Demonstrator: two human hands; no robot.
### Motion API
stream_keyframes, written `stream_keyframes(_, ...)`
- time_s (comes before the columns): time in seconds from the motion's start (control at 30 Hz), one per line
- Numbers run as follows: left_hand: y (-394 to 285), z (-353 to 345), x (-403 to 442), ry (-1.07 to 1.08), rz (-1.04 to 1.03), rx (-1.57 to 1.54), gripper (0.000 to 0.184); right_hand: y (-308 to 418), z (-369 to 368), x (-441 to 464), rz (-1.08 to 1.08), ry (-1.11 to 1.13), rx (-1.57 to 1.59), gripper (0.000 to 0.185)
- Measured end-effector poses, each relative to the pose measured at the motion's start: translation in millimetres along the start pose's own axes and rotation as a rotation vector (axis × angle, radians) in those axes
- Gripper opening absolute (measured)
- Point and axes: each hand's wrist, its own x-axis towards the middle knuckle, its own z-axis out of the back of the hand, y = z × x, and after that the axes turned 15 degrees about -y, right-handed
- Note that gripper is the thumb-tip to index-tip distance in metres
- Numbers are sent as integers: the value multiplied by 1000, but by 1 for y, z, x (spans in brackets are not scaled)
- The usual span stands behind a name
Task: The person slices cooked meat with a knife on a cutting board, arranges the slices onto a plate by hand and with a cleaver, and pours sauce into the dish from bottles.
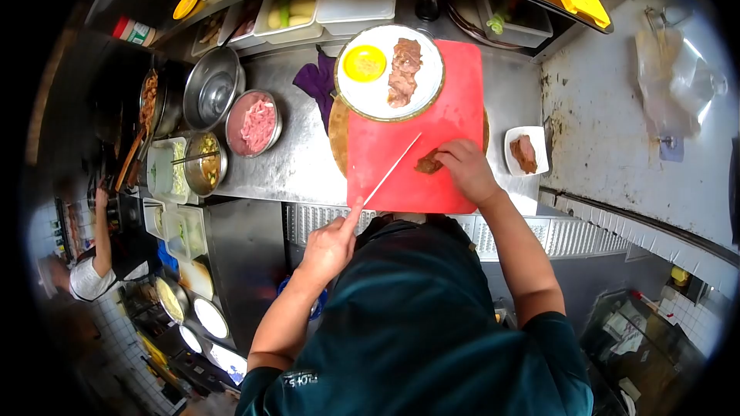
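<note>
Now | left grip (pixel 330 247) — closed round knife (pixel 392 170) | right grip (pixel 467 170) — pressed together on brown meat (pixel 426 162)

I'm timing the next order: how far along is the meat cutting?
Sliced meat already lies on the round plate beside a yellow dish. In hand: the left hand holds a knife; the right hand steadies a brown meat piece on the red cutting board. Apparently left: that piece, and perhaps the meat in the white dish.
</note>
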Motion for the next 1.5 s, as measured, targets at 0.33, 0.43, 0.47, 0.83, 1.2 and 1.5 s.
stream_keyframes(0.33, -17, -5, 0, 62, 8, 64, 85, 14, -20, -31, 23, -144, -42, 30)
stream_keyframes(0.43, -35, -2, -1, 44, -46, 110, 85, 15, -20, -30, 13, -137, -40, 30)
stream_keyframes(0.47, -44, -3, -1, 26, -53, 111, 87, 16, -19, -30, 4, -131, -49, 31)
stream_keyframes(0.83, -105, -12, -16, 36, -47, 207, 90, 17, -17, -21, -73, -140, 83, 42)
stream_keyframes(1.2, -130, -5, -33, 57, 51, 256, 86, 12, -24, -34, -34, -141, -33, 48)
stream_keyframes(1.5, -124, -5, -24, 61, 36, 252, 87, 17, -15, -28, -55, -110, 29, 53)
